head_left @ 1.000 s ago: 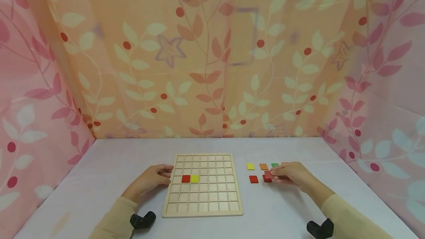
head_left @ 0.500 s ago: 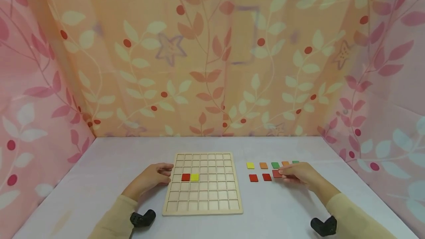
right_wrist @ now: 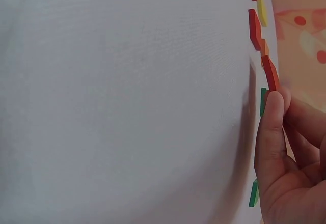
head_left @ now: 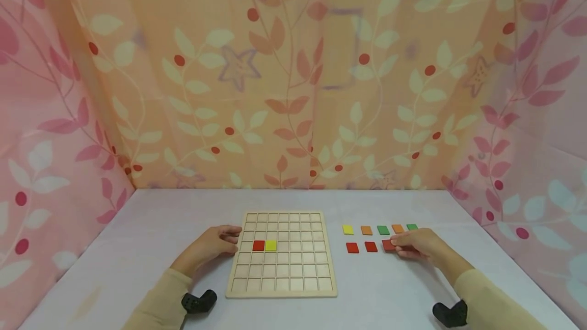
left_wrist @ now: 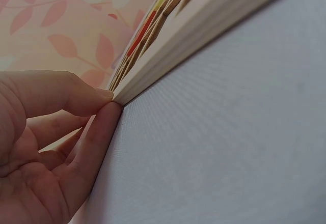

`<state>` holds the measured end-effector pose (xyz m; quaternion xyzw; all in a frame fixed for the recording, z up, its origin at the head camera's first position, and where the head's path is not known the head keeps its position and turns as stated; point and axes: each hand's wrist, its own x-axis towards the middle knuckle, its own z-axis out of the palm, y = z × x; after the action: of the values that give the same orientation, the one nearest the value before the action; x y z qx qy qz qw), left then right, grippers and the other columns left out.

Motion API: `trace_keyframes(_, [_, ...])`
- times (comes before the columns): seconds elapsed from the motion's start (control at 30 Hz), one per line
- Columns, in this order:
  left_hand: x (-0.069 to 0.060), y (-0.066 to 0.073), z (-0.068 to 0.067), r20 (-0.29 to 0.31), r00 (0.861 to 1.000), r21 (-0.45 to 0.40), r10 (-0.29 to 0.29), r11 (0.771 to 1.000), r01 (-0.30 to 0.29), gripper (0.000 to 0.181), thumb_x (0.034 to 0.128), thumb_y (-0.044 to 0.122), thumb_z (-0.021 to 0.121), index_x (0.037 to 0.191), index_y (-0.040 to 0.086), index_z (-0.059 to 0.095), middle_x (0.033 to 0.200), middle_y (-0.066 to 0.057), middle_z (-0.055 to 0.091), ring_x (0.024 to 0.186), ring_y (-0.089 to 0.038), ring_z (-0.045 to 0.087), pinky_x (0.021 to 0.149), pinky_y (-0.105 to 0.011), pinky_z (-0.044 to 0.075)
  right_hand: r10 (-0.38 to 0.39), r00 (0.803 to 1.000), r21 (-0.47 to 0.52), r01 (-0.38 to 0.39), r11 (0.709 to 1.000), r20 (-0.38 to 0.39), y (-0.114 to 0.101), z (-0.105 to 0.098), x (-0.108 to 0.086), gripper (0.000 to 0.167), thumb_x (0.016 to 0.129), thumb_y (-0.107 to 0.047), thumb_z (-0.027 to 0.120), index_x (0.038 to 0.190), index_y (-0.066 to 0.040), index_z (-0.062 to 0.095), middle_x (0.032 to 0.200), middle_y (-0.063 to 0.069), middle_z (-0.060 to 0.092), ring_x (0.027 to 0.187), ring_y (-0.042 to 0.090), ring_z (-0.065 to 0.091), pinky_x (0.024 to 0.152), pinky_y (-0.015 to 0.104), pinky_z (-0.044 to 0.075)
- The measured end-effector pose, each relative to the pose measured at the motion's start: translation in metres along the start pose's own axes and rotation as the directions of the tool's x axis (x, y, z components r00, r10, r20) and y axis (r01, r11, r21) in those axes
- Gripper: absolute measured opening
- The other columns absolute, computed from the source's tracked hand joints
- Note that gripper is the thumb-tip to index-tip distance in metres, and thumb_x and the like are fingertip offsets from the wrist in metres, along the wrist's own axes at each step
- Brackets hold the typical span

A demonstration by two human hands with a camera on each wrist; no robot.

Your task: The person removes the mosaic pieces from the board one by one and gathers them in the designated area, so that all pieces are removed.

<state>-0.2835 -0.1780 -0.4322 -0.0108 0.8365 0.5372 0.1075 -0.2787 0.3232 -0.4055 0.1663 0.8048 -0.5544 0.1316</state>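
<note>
A pale wooden grid board (head_left: 283,293) lies flat on the table. One red tile (head_left: 259,245) and one yellow tile (head_left: 271,245) sit side by side in its cells. My left hand (head_left: 207,248) rests against the board's left edge, its thumb and fingertips touching the rim, as the left wrist view shows close up. To the right of the board, my right hand (head_left: 424,247) pinches a red square tile (right_wrist: 270,71) between thumb and fingers. The tile lines up with two loose red tiles, the left one (head_left: 352,248) and the middle one (head_left: 371,247).
Behind the red tiles runs a row of a yellow tile (head_left: 348,229), an orange tile (head_left: 366,230), a green tile (head_left: 382,229), another orange tile (head_left: 398,228) and another green tile (head_left: 412,227). Patterned curtains (head_left: 293,90) stand around the white table (head_left: 183,208).
My right hand has moved right with the pinched red tile, from over the middle red tile to beside it. My left hand stays at the board's edge.
</note>
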Motion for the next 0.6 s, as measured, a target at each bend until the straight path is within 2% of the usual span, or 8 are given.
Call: trace_keyframes(0.6, [0.0044,-0.0057,0.0013,-0.010,1.000,0.010,0.012,1.000,-0.012,0.057,0.0793,-0.005,0.071,0.134,-0.005,0.056,0.115,-0.016,0.065,0.097,-0.018,0.060,0.077,-0.029,0.056,0.008,1.000,-0.022,-0.009,1.000,-0.028,0.0064,-0.0046,0.0083,0.029,0.088,-0.014,0.074,0.109,0.006,0.071,0.074,0.002,0.070,0.062,0.009,0.066,0.065,0.023,0.058])
